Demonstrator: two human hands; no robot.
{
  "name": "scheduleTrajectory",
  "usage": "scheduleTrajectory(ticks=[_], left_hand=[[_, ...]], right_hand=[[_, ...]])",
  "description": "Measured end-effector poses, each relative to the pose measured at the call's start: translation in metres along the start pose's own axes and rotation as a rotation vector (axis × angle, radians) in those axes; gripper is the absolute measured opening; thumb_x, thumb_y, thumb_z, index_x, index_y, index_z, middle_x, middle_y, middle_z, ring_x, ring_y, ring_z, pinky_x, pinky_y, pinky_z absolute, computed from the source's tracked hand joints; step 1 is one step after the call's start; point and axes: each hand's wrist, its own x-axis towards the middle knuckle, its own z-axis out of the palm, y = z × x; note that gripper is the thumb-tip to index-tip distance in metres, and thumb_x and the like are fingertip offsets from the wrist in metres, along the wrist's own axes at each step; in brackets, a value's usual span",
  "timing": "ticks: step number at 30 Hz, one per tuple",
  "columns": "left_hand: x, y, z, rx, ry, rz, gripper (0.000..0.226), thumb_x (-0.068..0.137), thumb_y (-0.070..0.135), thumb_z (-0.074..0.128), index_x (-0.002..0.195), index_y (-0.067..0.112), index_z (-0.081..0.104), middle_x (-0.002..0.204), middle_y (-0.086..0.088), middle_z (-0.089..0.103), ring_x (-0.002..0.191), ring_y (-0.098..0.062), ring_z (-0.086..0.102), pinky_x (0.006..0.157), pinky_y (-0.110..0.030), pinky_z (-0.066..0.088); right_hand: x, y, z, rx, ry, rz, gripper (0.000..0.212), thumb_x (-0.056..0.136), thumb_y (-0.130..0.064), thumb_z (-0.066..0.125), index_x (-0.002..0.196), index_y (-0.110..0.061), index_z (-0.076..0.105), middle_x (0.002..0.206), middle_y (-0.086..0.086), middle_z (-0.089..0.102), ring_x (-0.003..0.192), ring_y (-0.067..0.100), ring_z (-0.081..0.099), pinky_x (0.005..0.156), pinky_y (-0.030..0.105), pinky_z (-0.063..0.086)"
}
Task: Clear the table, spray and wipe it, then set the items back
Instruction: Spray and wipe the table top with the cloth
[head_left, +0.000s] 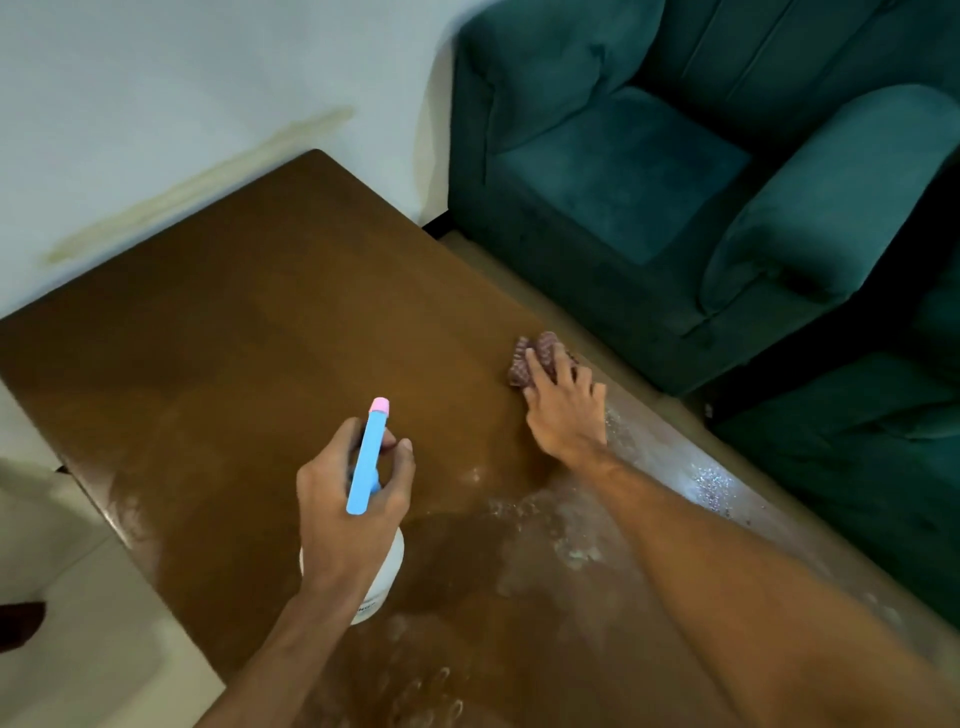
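Note:
A brown wooden table (249, 322) fills the middle of the view, wet and streaked near its right edge and front. My left hand (348, 499) grips a spray bottle (370, 452) with a blue head, pink nozzle and white body, held above the table's front middle. My right hand (563, 410) presses a crumpled dark red patterned cloth (535, 358) against the tabletop close to the right edge, fingers spread over it. Part of the cloth is hidden under my fingers.
A dark green velvet armchair (675, 171) stands right beside the table's far right corner, and a second green seat (857, 431) lies further right. A white wall (156, 93) runs behind the table. Pale floor (78, 649) shows at the left.

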Motion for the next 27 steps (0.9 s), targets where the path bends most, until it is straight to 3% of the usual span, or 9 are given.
scheduleTrajectory(ticks=[5, 10, 13, 17, 20, 27], left_hand=[[0.000, 0.013, 0.017, -0.021, -0.028, 0.029, 0.012, 0.086, 0.014, 0.076, 0.086, 0.013, 0.064, 0.073, 0.011, 0.062, 0.069, -0.013, 0.065, 0.058, -0.008, 0.049], [0.001, 0.018, 0.028, -0.010, -0.029, 0.049, 0.013, 0.085, 0.016, 0.077, 0.089, 0.014, 0.065, 0.076, 0.012, 0.063, 0.074, -0.010, 0.066, 0.063, -0.009, 0.053], [0.001, 0.016, 0.027, 0.003, -0.023, 0.056, 0.013, 0.086, 0.018, 0.077, 0.091, 0.014, 0.065, 0.077, 0.013, 0.063, 0.078, -0.006, 0.066, 0.066, -0.007, 0.053], [-0.005, 0.014, 0.028, 0.026, -0.010, 0.062, 0.015, 0.085, 0.018, 0.076, 0.093, 0.013, 0.065, 0.079, 0.013, 0.062, 0.078, -0.006, 0.065, 0.067, -0.006, 0.052], [-0.008, 0.017, 0.031, 0.039, -0.026, 0.067, 0.014, 0.085, 0.019, 0.076, 0.092, 0.013, 0.065, 0.078, 0.014, 0.062, 0.076, -0.007, 0.065, 0.066, -0.009, 0.054], [-0.017, 0.020, 0.012, 0.006, -0.002, 0.054, 0.012, 0.087, 0.012, 0.075, 0.085, 0.011, 0.063, 0.071, 0.012, 0.060, 0.064, -0.009, 0.062, 0.058, -0.007, 0.047]], right_hand=[[-0.024, 0.052, 0.006, 0.027, 0.037, 0.237, 0.056, 0.104, -0.041, 0.031, 0.157, -0.032, 0.016, 0.163, 0.008, 0.016, 0.133, 0.035, 0.032, 0.106, 0.048, 0.030], [-0.036, 0.030, 0.015, 0.066, 0.043, 0.340, 0.058, 0.103, -0.038, 0.035, 0.157, -0.030, 0.016, 0.163, 0.012, 0.012, 0.131, 0.038, 0.031, 0.106, 0.050, 0.030], [-0.043, -0.008, 0.016, 0.034, 0.040, 0.150, 0.057, 0.104, -0.036, 0.034, 0.157, -0.031, 0.014, 0.163, 0.011, 0.012, 0.135, 0.038, 0.030, 0.109, 0.054, 0.030], [-0.056, -0.043, 0.021, -0.041, -0.017, -0.339, 0.056, 0.105, -0.038, 0.035, 0.157, -0.033, 0.014, 0.165, 0.009, 0.012, 0.143, 0.037, 0.026, 0.114, 0.057, 0.027], [-0.055, -0.026, 0.018, -0.099, -0.041, -0.435, 0.056, 0.106, -0.042, 0.031, 0.157, -0.036, 0.010, 0.166, 0.005, 0.009, 0.143, 0.034, 0.024, 0.114, 0.053, 0.028], [-0.072, 0.057, 0.028, 0.108, 0.120, 0.334, 0.055, 0.102, -0.040, 0.038, 0.155, -0.033, 0.025, 0.162, 0.010, 0.020, 0.128, 0.040, 0.036, 0.107, 0.052, 0.033]])
